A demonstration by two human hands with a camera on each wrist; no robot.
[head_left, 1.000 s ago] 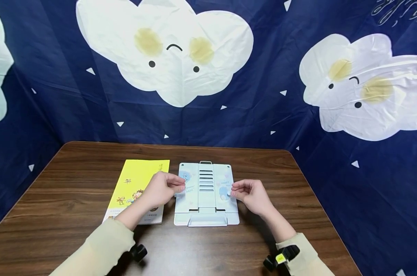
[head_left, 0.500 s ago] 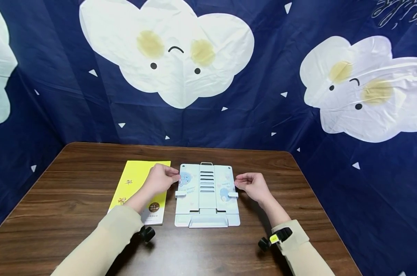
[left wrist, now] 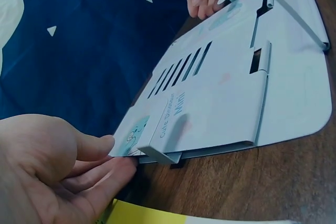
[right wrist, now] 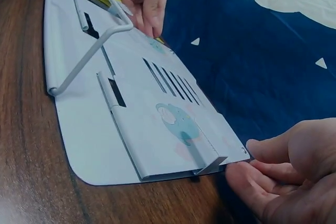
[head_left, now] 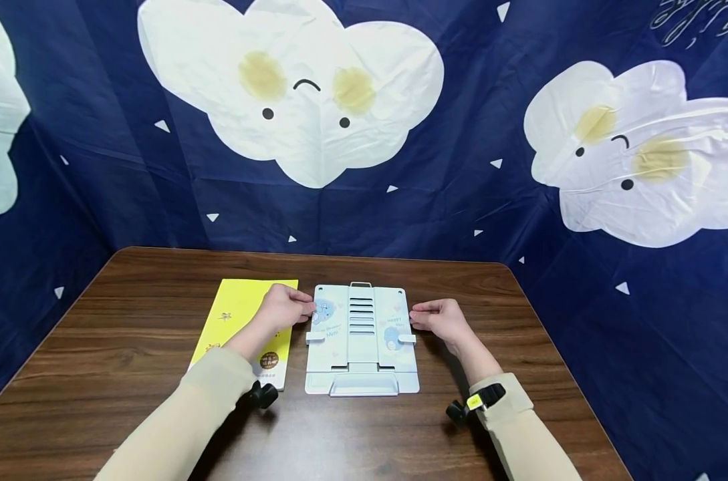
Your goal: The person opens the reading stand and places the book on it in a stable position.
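Note:
A pale blue metal book stand (head_left: 361, 334) with printed cartoon animals and a slotted middle strip lies folded on the table. Its left page clip (head_left: 315, 337) and right page clip (head_left: 406, 339) stick up at the sides. My left hand (head_left: 282, 307) pinches the upper left edge, thumb on top and fingers beneath, as the left wrist view shows. At the opposite edge my right hand (head_left: 442, 319) pinches the panel near its corner, thumb above, fingers below. A wire bar (right wrist: 97, 40) rises from the stand's front lip.
A yellow book (head_left: 243, 300) lies just left of the stand, partly under my left hand and forearm. The brown wooden table (head_left: 364, 441) ends at a dark blue cloth (head_left: 364, 220) with white clouds.
Both hands have left the page clips and shifted up the side edges, where they now grip the stand. Both clips have come into sight. The stand lies in nearly the same place.

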